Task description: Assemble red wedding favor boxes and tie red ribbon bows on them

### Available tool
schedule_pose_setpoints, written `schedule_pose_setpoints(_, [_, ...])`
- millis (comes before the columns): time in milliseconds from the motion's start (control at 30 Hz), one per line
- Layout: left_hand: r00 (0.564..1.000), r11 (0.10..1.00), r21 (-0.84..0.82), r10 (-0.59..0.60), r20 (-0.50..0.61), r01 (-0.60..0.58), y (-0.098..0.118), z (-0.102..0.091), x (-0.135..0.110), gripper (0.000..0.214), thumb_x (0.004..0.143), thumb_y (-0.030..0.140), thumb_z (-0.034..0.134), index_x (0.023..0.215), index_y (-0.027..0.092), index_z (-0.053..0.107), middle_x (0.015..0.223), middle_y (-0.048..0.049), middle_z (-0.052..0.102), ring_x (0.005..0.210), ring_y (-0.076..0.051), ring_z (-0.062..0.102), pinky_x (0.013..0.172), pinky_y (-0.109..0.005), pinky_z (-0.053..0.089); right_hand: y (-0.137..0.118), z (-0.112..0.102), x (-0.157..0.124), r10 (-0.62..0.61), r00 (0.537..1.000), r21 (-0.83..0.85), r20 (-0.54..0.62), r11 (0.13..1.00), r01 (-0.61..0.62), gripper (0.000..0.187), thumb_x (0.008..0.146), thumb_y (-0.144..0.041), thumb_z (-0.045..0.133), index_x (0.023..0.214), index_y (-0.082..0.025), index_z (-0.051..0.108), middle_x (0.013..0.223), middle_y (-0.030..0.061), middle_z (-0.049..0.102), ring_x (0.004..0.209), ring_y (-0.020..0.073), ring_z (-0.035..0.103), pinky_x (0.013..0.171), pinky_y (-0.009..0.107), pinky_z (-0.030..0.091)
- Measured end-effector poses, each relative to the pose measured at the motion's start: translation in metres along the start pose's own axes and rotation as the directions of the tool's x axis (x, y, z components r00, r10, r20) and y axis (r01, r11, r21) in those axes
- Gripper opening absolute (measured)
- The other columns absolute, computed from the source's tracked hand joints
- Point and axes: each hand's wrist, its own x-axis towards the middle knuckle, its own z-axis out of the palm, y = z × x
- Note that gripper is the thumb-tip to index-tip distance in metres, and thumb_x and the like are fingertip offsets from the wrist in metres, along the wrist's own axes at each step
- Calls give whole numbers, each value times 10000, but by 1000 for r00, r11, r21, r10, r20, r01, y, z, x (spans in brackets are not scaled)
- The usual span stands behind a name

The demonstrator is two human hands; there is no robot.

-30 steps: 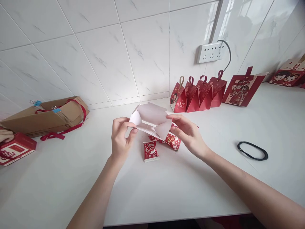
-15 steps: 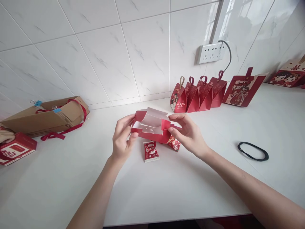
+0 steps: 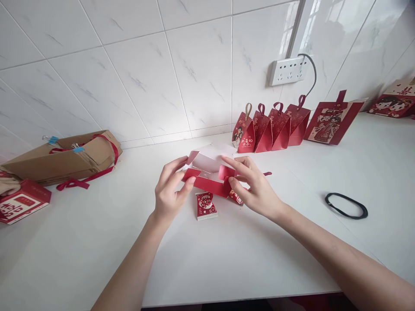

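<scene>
Between my two hands is a red paper gift box, its flaps spread and its white inside facing up. My left hand grips the box's left end, thumb on the near flap and fingers behind. At the right end, my right hand pinches a corner between thumb and fingers, with the index finger reaching over the open top. A small red candy packet with white lettering lies on the table just below the box. Another red packet is partly hidden under the box and my right hand.
Several finished red gift boxes with loop handles stand along the tiled wall, beside a larger red box. At left sit a cardboard tray with ribbon and a red box. A black hair tie lies at right.
The box's near side has tilted up and its back flap has opened farther away. My right index finger has moved in over the box, while my left hand has shifted slightly right.
</scene>
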Motion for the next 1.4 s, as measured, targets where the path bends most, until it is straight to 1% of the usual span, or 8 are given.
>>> schedule_pose_setpoints(167, [1000, 999, -48, -9, -4, 9, 0, -1, -1, 50, 840, 142, 575, 835, 176, 611, 1065, -86, 633, 976, -193, 638, 747, -310, 580, -2, -4, 5, 215, 977, 244, 12, 947, -211, 107, 850, -300, 522, 886, -210, 568, 934, 44, 530, 910, 185, 570, 834, 419, 540])
schedule_pose_setpoints(367, [991, 992, -15, -122, -54, 122, -3, -1, -4, 49, 834, 138, 584, 798, 169, 595, 1038, -84, 645, 944, -181, 638, 717, -284, 571, 1, -7, 10, 273, 962, 546, 7, 805, -233, 220, 862, -400, 515, 765, -203, 505, 1025, 34, 552, 904, 162, 582, 817, 388, 537])
schedule_pose_setpoints(567, [988, 991, 51, -122, -92, 127, -3, 1, -4, 67, 801, 119, 620, 854, 160, 619, 1029, -81, 634, 912, -165, 638, 678, -261, 567, 4, -1, 2, -79, 994, 110, -72, 990, 87, 176, 939, -333, 421, 889, -209, 534, 1061, 93, 570, 1020, 194, 558, 736, 328, 550])
schedule_pose_setpoints(667, [983, 982, 100, -149, -112, 160, -3, 2, -4, 60, 800, 121, 619, 845, 160, 620, 994, -66, 638, 851, -141, 637, 643, -241, 563, 4, 0, -1, -185, 982, 76, -49, 979, 188, 87, 917, -275, 475, 923, -204, 524, 1076, 105, 576, 1012, 184, 573, 720, 305, 565])
schedule_pose_setpoints(833, [975, 973, 121, -183, -128, 198, -4, 1, -4, 88, 788, 110, 638, 862, 157, 637, 1007, -66, 640, 818, -131, 634, 606, -227, 556, 5, 0, -1, -163, 981, 129, -107, 976, 176, 59, 900, -261, 522, 932, -211, 524, 1077, 92, 592, 1020, 176, 596, 748, 309, 586])
schedule_pose_setpoints(1033, [999, 995, 98, 0, -55, 6, 2, 2, 0, 390, 832, 113, 606, 1204, 224, 565, 1175, -82, 586, 959, -177, 647, 757, -300, 586, 7, 5, -2, -397, 902, -261, -168, 901, 348, 90, 881, -189, 551, 969, -201, 567, 976, 73, 624, 904, 158, 633, 716, 295, 607])
schedule_pose_setpoints(1267, [995, 992, 76, 103, 16, -104, 1, 7, -5, 633, 854, 151, 583, 1412, 300, 323, 1292, -110, 492, 1112, -227, 572, 788, -317, 585, 11, 7, -2, -473, 840, -504, -265, 811, 297, 85, 857, -172, 590, 927, -205, 624, 900, 48, 622, 761, 140, 643, 588, 250, 585])
schedule_pose_setpoints(1400, [996, 997, -16, 73, 59, -72, -3, 10, -11, 726, 858, 166, 570, 1456, 313, 185, 1315, -117, 462, 1231, -257, 483, 833, -350, 578, 15, 9, -3, -373, 893, -532, -250, 824, 196, 83, 858, -196, 587, 926, -212, 633, 909, 51, 565, 690, 134, 604, 522, 270, 559])
